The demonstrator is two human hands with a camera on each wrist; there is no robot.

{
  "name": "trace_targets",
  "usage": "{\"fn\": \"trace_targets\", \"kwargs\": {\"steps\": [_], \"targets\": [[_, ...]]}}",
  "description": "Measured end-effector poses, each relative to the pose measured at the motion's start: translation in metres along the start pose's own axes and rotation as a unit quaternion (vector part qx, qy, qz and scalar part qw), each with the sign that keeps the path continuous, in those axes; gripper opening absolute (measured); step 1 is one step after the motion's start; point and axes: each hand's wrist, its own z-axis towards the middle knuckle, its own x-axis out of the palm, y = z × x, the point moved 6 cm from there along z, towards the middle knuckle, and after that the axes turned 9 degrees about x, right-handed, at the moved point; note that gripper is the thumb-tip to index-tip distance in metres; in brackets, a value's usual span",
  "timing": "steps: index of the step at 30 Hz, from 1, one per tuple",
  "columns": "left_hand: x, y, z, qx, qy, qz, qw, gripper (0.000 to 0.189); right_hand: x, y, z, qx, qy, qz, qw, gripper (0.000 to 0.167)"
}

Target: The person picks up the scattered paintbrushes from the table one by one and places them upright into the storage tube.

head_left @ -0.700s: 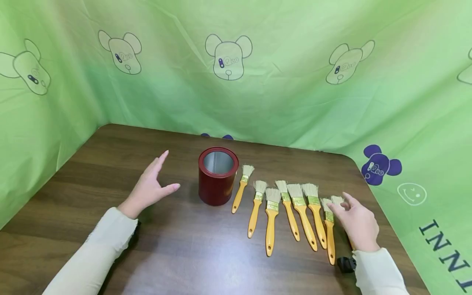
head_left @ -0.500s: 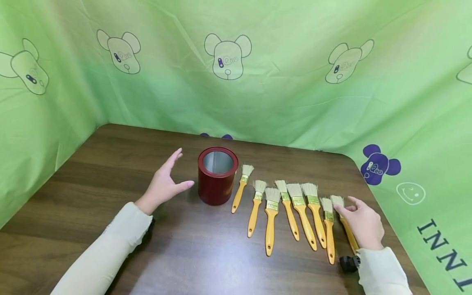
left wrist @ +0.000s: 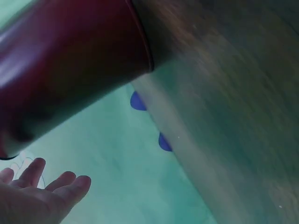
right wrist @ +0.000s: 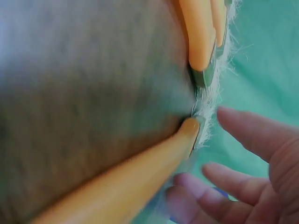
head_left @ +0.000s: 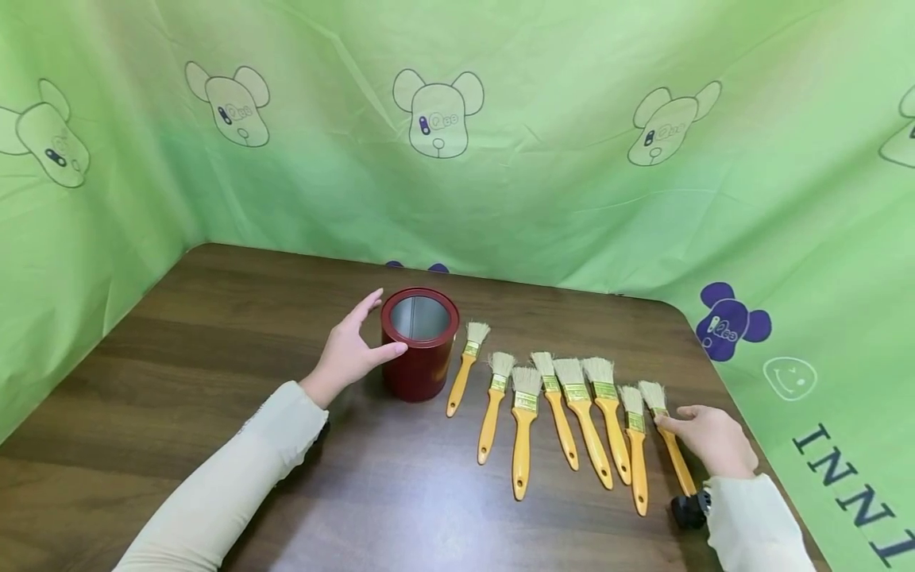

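Note:
In the head view a dark red open-topped can (head_left: 418, 377) stands upright near the middle of the table. My left hand (head_left: 345, 357) is at its left side, fingers and thumb spread, the thumb crossing in front of the can. A gap shows between can (left wrist: 70, 60) and fingertips (left wrist: 74, 186) in the left wrist view. Over at the right, my right hand (head_left: 715, 442) is beside the rightmost paintbrush (head_left: 677, 461), which has a yellow handle and pale bristles. Its thumb and fingers are parted around the brush (right wrist: 126, 186) in the right wrist view; contact is unclear.
Several more yellow-handled paintbrushes (head_left: 525, 433) lie in a row between the can and my right hand, bristles pointing away from me. The brown wooden table (head_left: 179, 334) meets a green printed cloth (head_left: 322, 175) behind and at the sides.
My left hand has moved right, up to the can. My right hand has shifted slightly right and nearer to me, down to the rightmost paintbrush. Can and paintbrushes stay in place.

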Motion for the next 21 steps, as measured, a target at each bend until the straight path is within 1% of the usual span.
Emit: {"fn": "trace_targets", "kwargs": {"steps": [3, 5, 8, 10, 12, 15, 17, 19, 21], "targets": [[0.004, 0.000, 0.000, -0.014, 0.000, -0.004, 0.9999, 0.084, 0.000, 0.001, 0.002, -0.018, 0.015, -0.008, 0.9997, 0.078], [0.009, 0.001, 0.000, -0.029, 0.011, -0.016, 0.9994, 0.085, 0.001, -0.001, 0.002, -0.027, 0.026, -0.011, 0.9992, 0.072], [0.017, 0.001, -0.001, -0.051, 0.029, -0.038, 0.9976, 0.086, 0.003, -0.003, 0.004, -0.034, 0.044, -0.014, 0.9984, 0.055], [0.020, 0.000, 0.000, -0.060, 0.033, -0.057, 0.9960, 0.084, 0.004, -0.004, 0.005, -0.036, 0.055, -0.017, 0.9977, 0.044], [0.021, -0.001, 0.000, -0.070, 0.026, -0.072, 0.9946, 0.083, 0.005, -0.003, 0.008, -0.043, 0.061, -0.012, 0.9972, 0.041], [0.019, -0.002, 0.001, -0.084, 0.015, -0.075, 0.9935, 0.082, 0.006, 0.002, 0.013, -0.054, 0.069, 0.001, 0.9961, 0.054], [0.018, -0.003, 0.001, -0.093, 0.013, -0.073, 0.9929, 0.083, 0.007, 0.005, 0.018, -0.060, 0.072, 0.010, 0.9955, 0.055], [0.018, -0.003, 0.000, -0.096, 0.015, -0.077, 0.9923, 0.084, 0.008, 0.008, 0.020, -0.061, 0.074, 0.020, 0.9952, 0.050], [0.019, -0.002, 0.000, -0.095, 0.014, -0.086, 0.9916, 0.084, 0.009, 0.009, 0.020, -0.060, 0.074, 0.032, 0.9949, 0.035]]}}
